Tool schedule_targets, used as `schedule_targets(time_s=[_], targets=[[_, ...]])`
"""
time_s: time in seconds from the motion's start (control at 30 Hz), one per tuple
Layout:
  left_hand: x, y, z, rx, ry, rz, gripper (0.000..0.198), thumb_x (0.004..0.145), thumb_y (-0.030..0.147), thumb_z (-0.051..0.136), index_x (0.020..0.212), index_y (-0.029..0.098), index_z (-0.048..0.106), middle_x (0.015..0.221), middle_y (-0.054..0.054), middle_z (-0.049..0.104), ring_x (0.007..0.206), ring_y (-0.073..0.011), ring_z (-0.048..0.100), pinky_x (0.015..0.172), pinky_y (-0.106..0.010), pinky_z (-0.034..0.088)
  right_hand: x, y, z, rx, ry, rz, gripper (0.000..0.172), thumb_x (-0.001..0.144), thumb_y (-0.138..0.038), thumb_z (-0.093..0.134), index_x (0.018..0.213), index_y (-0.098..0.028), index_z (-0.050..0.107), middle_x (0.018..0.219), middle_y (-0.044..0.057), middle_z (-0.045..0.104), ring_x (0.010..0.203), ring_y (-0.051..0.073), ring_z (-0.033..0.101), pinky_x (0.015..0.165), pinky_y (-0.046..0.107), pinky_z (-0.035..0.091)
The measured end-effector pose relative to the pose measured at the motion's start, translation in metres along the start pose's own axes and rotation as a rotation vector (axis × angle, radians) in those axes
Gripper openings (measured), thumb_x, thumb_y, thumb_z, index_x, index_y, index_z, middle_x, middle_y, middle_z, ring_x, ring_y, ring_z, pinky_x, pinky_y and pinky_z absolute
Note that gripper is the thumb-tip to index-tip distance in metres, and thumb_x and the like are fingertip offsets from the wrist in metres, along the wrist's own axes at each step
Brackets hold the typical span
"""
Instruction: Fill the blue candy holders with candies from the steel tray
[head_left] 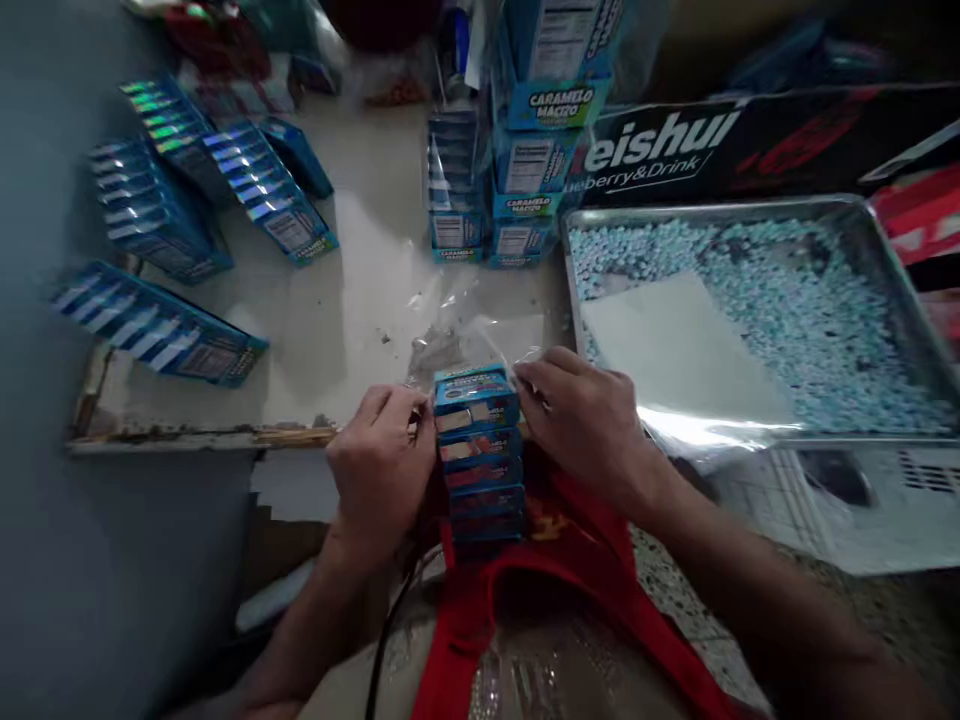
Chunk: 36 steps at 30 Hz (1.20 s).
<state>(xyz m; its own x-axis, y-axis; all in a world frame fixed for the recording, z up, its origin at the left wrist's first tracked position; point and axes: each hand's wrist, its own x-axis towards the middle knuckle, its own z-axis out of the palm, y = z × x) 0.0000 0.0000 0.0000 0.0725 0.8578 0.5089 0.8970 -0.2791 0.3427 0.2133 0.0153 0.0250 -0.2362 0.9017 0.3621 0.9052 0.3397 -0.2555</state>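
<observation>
clasping box stack [480, 450] at table edge [202, 437] — both hands [379, 465] [592, 425]

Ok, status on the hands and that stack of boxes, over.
Left hand and right hand clamp stack of blue boxes, one each side. Clear film bunched behind it. Metal tray to the right, untouched.

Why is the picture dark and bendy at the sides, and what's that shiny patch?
Head view: dim light, darkest in the corners; wide lens bends the table and tray; glare off the clear plastic beside it; left hand, right hand and box stack slightly blurred.
</observation>
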Motion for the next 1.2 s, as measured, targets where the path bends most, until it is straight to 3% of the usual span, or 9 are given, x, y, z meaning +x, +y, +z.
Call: schedule_targets(time_s=[0.13,0.23,0.33,0.5,0.63,0.77,0.9,1.03,1.2], targets=[[-0.018,0.008,0.022,-0.09,0.235,-0.07,0.013,0.091,0.01,0.076,0.085,0.021,0.072,0.084,0.0,0.073,0.078,-0.0141,0.068,0.072,-0.025,0.047,-0.023,-0.003,0.012,0.051,0.21,0.113,0.028,0.104,-0.024,0.063,0.077,-0.022,0.07,0.073,0.002,0.072,0.065,0.015,0.065,0.056,0.028,0.039],[-0.026,0.006,0.035,-0.22,0.329,0.009,0.015,0.093,0.008,0.076,0.098,0.023,0.077,0.092,-0.001,0.074,0.083,-0.0131,0.068,0.081,-0.025,0.052,-0.037,-0.005,0.019,0.118,0.351,0.071,0.025,0.101,-0.017,0.069,0.077,-0.024,0.068,0.078,0.002,0.077,0.068,0.015,0.069,0.06,0.028,0.05],[-0.028,0.004,0.045,-0.318,0.4,0.032,0.019,0.091,0.006,0.077,0.099,0.023,0.076,0.092,-0.001,0.071,0.081,-0.0122,0.066,0.081,-0.025,0.052,-0.045,-0.003,0.027,0.135,0.433,-0.036,0.017,0.099,-0.013,0.072,0.086,-0.024,0.07,0.085,0.001,0.079,0.072,0.013,0.073,0.064,0.026,0.057],[-0.041,-0.007,0.058,-0.337,0.493,0.086,0.021,0.09,0.006,0.078,0.102,0.023,0.073,0.093,-0.001,0.072,0.081,-0.0129,0.069,0.078,-0.026,0.054,-0.055,0.009,0.048,0.134,0.48,-0.008,0.015,0.099,-0.015,0.071,0.088,-0.025,0.07,0.082,0.001,0.078,0.066,0.013,0.071,0.06,0.026,0.055],[-0.061,-0.023,0.063,-0.245,0.439,0.192,0.022,0.087,0.007,0.081,0.097,0.023,0.072,0.09,-0.001,0.075,0.08,-0.0142,0.072,0.077,-0.027,0.056,-0.059,0.012,0.063,0.204,0.393,0.02,0.018,0.102,-0.017,0.065,0.085,-0.024,0.066,0.078,0.0,0.078,0.066,0.012,0.073,0.059,0.025,0.052],[-0.058,-0.027,0.077,-0.233,0.395,-0.125,0.011,0.093,0.023,0.075,0.094,0.022,0.064,0.084,-0.002,0.069,0.077,-0.0156,0.067,0.075,-0.029,0.055,-0.059,0.013,0.067,0.228,0.37,-0.015,0.017,0.104,-0.016,0.059,0.094,-0.024,0.069,0.095,0.004,0.085,0.081,0.015,0.079,0.07,0.027,0.057],[-0.041,-0.029,0.084,-0.26,0.113,-0.296,0.015,0.099,0.027,0.062,0.087,0.02,0.064,0.081,-0.001,0.063,0.07,-0.0143,0.059,0.068,-0.026,0.044,-0.059,0.014,0.067,0.137,0.346,-0.028,0.017,0.105,-0.018,0.059,0.093,-0.024,0.07,0.089,0.002,0.084,0.075,0.015,0.076,0.067,0.028,0.054],[-0.04,-0.037,0.079,-0.091,-0.118,-0.236,0.022,0.101,0.024,0.056,0.082,0.02,0.065,0.084,-0.005,0.065,0.072,-0.0171,0.059,0.066,-0.029,0.035,-0.06,0.013,0.067,0.059,0.308,0.028,0.02,0.104,-0.018,0.057,0.088,-0.023,0.069,0.069,0.0,0.074,0.062,0.016,0.066,0.06,0.03,0.042],[-0.06,-0.048,0.071,-0.004,-0.266,0.052,0.018,0.101,0.025,0.058,0.085,0.02,0.066,0.088,-0.009,0.068,0.075,-0.0211,0.062,0.065,-0.032,0.035,-0.07,0.013,0.061,0.095,0.233,-0.078,0.028,0.101,-0.01,0.052,0.079,-0.023,0.064,0.066,0.0,0.069,0.062,0.015,0.061,0.062,0.029,0.039]])
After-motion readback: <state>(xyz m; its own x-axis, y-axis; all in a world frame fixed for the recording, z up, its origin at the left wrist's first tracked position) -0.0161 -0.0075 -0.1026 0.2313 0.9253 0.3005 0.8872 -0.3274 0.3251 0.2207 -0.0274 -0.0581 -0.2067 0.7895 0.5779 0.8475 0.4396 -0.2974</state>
